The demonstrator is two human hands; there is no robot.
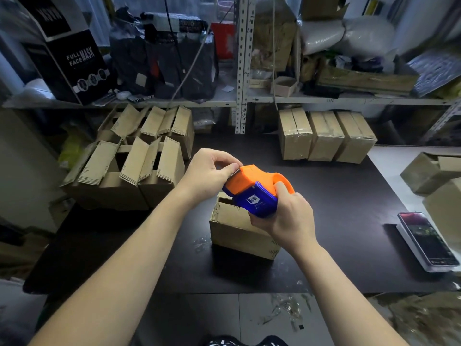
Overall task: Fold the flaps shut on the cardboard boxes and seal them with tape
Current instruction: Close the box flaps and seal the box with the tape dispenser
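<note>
1. The right hand curls its fingers round the orange and blue tape dispenser.
2. The left hand pinches thumb and forefinger at the dispenser's front edge.
3. A cardboard box sits on the black mat, just below both sets of fingers.
4. Open-flapped boxes lie left of the left fingers, and closed boxes stand beyond the right fingers.

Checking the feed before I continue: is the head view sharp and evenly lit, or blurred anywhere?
Head view: left hand, right hand and tape dispenser are sharp; lighting is dim, the box shadowing the dark mat; top-right shelf clutter is smeared; wide-angle bends the edges.
</note>
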